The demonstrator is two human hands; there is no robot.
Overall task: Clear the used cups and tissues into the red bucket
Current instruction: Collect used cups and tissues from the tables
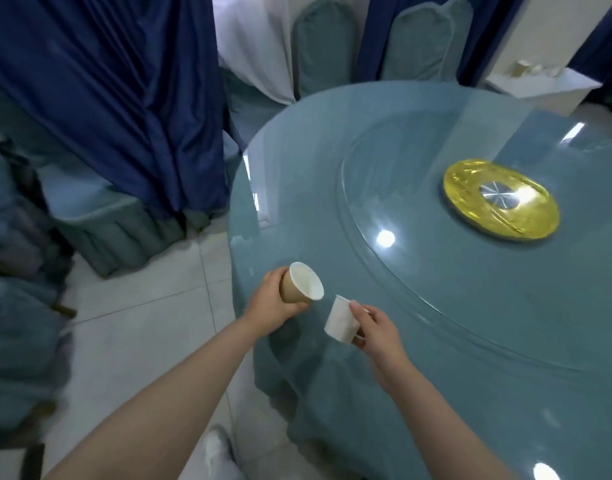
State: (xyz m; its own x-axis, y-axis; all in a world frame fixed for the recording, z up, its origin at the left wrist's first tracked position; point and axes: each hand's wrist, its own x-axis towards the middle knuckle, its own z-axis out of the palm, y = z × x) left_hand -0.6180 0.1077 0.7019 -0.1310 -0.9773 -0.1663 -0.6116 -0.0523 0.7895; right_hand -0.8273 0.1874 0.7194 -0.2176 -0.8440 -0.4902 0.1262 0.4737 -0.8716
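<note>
My left hand (pixel 268 303) grips a brown paper cup (pixel 299 284) with a white inside, tilted so its mouth faces up and right, just over the near left edge of the round table (pixel 470 306). Beside it, my right hand (pixel 377 329) holds a white cup (pixel 340 323) by its handle side, tipped to the left. The two cups are a little apart. No red bucket and no tissues are in view.
The table has a blue cloth under glass and a raised glass turntable (pixel 418 202) with a gold disc (pixel 501 199) at its centre. Covered chairs (pixel 325 46) stand at the far side, dark blue curtains (pixel 107 81) on the left, pale tiled floor (pixel 152 306) below.
</note>
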